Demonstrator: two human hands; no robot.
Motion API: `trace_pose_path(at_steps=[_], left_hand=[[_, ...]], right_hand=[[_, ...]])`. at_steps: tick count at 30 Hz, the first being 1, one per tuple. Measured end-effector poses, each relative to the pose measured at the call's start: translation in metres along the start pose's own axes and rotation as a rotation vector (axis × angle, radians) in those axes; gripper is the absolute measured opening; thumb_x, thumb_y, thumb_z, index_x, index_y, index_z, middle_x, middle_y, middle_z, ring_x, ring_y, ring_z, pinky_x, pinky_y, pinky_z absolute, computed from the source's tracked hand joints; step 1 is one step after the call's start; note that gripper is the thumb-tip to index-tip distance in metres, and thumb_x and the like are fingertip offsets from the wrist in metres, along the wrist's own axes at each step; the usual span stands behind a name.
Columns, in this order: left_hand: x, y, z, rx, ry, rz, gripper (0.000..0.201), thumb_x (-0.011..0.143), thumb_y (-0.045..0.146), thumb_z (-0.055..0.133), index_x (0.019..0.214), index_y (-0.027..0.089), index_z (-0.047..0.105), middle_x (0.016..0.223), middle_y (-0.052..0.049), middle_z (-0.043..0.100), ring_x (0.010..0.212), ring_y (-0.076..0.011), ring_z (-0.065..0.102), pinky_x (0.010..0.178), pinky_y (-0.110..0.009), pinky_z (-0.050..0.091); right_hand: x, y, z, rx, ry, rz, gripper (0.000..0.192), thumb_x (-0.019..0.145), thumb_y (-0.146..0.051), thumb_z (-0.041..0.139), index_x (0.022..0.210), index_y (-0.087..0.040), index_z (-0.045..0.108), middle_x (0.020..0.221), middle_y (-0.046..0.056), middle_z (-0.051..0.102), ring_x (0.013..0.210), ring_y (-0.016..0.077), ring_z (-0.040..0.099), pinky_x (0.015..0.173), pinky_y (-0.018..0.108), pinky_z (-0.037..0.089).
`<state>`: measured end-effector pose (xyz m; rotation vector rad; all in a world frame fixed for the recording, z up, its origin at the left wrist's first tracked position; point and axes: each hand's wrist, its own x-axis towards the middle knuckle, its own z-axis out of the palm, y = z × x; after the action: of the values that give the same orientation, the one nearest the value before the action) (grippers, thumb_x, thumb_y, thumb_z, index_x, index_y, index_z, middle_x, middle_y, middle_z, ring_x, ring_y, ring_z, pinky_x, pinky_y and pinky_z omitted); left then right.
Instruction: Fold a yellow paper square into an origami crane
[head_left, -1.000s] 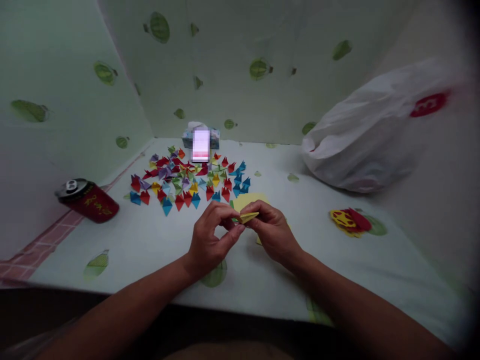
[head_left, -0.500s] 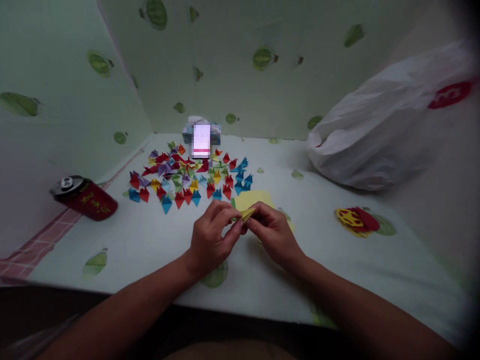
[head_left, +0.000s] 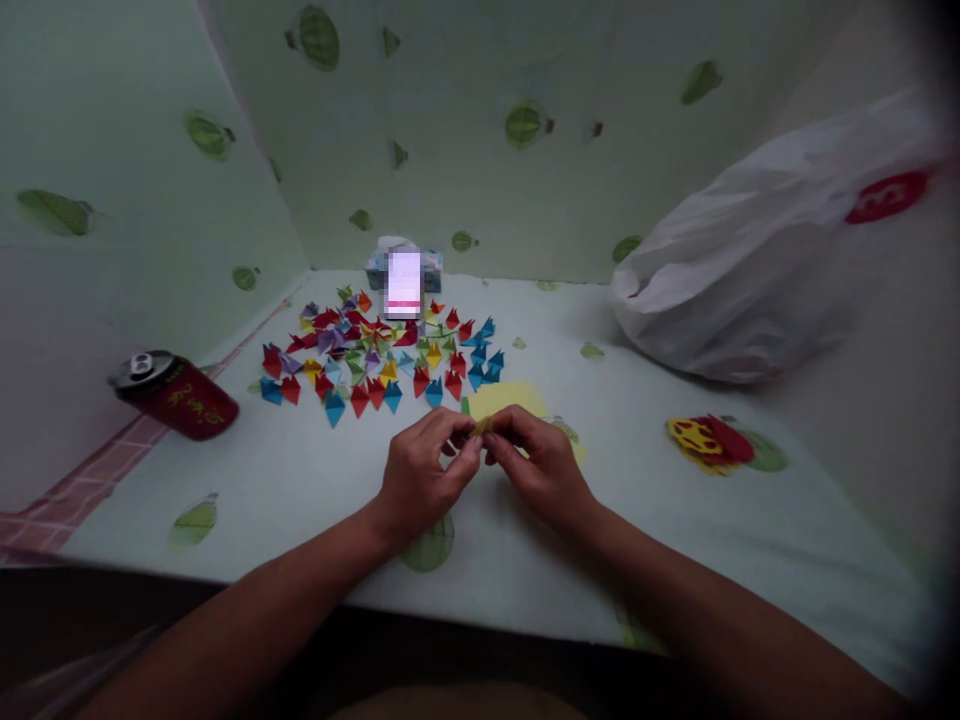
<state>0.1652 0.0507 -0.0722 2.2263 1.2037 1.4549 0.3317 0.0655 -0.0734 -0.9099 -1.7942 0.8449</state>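
So both hands are pinched together right at the center of the table [head_left: 285,490]. Left hand [head_left: 421,475] and right hand [head_left: 541,465] have their fingertips closed on a small folded yellow paper piece [head_left: 482,426], which is mostly hidden between the fingers, only a sliver shows. Just behind the hands, toward 12 o'clock, a yellow paper sheet [head_left: 504,397] lies flat on the table, partly covered by the right hand.

Further out at 11 to 12 o'clock there's a big spread of folded paper pieces [head_left: 379,355] in red, blue, yellow, purple and green, laid out in a loose fan. Behind that pile stands a small tissue box [head_left: 431,268] against the back wall, with a blurred-out rectangle in front of it.

Over at 9 o'clock a red can [head_left: 176,395] lies on its side near the table edge. At 2 o'clock sits a white plastic bag [head_left: 750,260] with a red logo, well apart from the hands. At 3 o'clock there's a red and yellow paper cutout [head_left: 709,442] flat on the table.
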Motion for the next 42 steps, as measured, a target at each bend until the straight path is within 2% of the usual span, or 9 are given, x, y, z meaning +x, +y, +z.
trace_pose_path(at_steps=[8, 12, 17, 23, 27, 31, 34, 38, 42], left_hand=[[-0.001, 0.001, 0.0, -0.114, 0.04, 0.029, 0.016, 0.086, 0.006, 0.058, 0.097, 0.018, 0.061, 0.093, -0.006, 0.066, 0.082, -0.0138, 0.064, 0.067, -0.025, 0.057], [0.001, 0.0, -0.002, -0.143, 0.044, 0.049, 0.02, 0.086, 0.005, 0.059, 0.1, 0.019, 0.061, 0.096, -0.006, 0.067, 0.09, -0.0157, 0.065, 0.07, -0.026, 0.057], [0.002, 0.001, -0.004, -0.13, 0.036, 0.043, 0.015, 0.087, 0.008, 0.063, 0.098, 0.019, 0.063, 0.092, -0.005, 0.067, 0.086, -0.0151, 0.064, 0.073, -0.028, 0.055], [0.006, 0.002, -0.007, -0.296, -0.027, -0.13, 0.003, 0.086, 0.014, 0.066, 0.088, 0.016, 0.066, 0.083, -0.003, 0.064, 0.073, -0.0119, 0.062, 0.065, -0.024, 0.054], [0.006, -0.001, -0.004, -0.464, -0.067, -0.329, 0.006, 0.084, 0.021, 0.069, 0.085, 0.016, 0.066, 0.079, -0.003, 0.064, 0.068, -0.0119, 0.063, 0.062, -0.024, 0.055], [0.005, -0.003, -0.002, -0.596, -0.082, -0.525, 0.012, 0.081, 0.026, 0.072, 0.083, 0.016, 0.065, 0.07, -0.001, 0.066, 0.062, -0.0119, 0.064, 0.059, -0.023, 0.055], [0.006, -0.003, -0.003, -0.586, -0.101, -0.562, 0.013, 0.081, 0.027, 0.072, 0.08, 0.016, 0.065, 0.066, 0.0, 0.065, 0.058, -0.0109, 0.062, 0.056, -0.022, 0.053], [0.008, -0.003, -0.006, -0.613, -0.217, -0.622, 0.015, 0.083, 0.029, 0.069, 0.082, 0.016, 0.065, 0.068, 0.0, 0.065, 0.06, -0.011, 0.061, 0.058, -0.024, 0.053], [0.009, -0.005, -0.005, -0.656, -0.301, -0.645, 0.017, 0.084, 0.031, 0.067, 0.079, 0.015, 0.063, 0.071, -0.002, 0.065, 0.064, -0.0112, 0.061, 0.062, -0.025, 0.053]], right_hand=[[-0.002, -0.008, 0.0, -0.14, 0.134, -0.265, 0.019, 0.09, -0.009, 0.058, 0.094, -0.025, 0.066, 0.087, 0.004, 0.06, 0.08, 0.0183, 0.06, 0.069, 0.032, 0.05], [-0.003, -0.011, 0.0, -0.137, 0.129, -0.287, 0.022, 0.091, -0.009, 0.058, 0.101, -0.028, 0.066, 0.09, 0.004, 0.059, 0.083, 0.0187, 0.06, 0.071, 0.033, 0.05], [-0.002, -0.011, -0.002, -0.1, 0.102, -0.252, 0.016, 0.093, -0.012, 0.057, 0.094, -0.025, 0.065, 0.085, 0.003, 0.06, 0.081, 0.0185, 0.06, 0.071, 0.033, 0.049], [0.001, -0.006, -0.002, 0.002, 0.042, -0.067, 0.003, 0.094, -0.02, 0.058, 0.095, -0.022, 0.06, 0.09, 0.004, 0.06, 0.079, 0.0162, 0.058, 0.069, 0.03, 0.047], [0.002, -0.002, -0.003, 0.039, -0.052, -0.001, 0.015, 0.094, -0.025, 0.057, 0.08, -0.02, 0.059, 0.076, 0.001, 0.059, 0.069, 0.0146, 0.056, 0.064, 0.029, 0.043], [0.002, 0.0, -0.004, 0.074, -0.027, 0.088, 0.017, 0.094, -0.028, 0.057, 0.079, -0.02, 0.059, 0.071, 0.001, 0.062, 0.065, 0.0143, 0.057, 0.062, 0.028, 0.043], [0.002, 0.003, -0.003, 0.121, -0.063, 0.136, 0.018, 0.093, -0.031, 0.058, 0.078, -0.02, 0.059, 0.069, 0.0, 0.062, 0.064, 0.014, 0.057, 0.061, 0.028, 0.044], [0.002, 0.006, -0.001, 0.226, -0.101, 0.211, 0.021, 0.092, -0.034, 0.059, 0.077, -0.02, 0.056, 0.066, -0.001, 0.061, 0.062, 0.0138, 0.058, 0.061, 0.028, 0.045], [0.005, 0.006, -0.003, 0.188, -0.122, 0.222, 0.022, 0.092, -0.034, 0.059, 0.077, -0.019, 0.057, 0.066, 0.0, 0.061, 0.061, 0.0131, 0.056, 0.061, 0.027, 0.044]])
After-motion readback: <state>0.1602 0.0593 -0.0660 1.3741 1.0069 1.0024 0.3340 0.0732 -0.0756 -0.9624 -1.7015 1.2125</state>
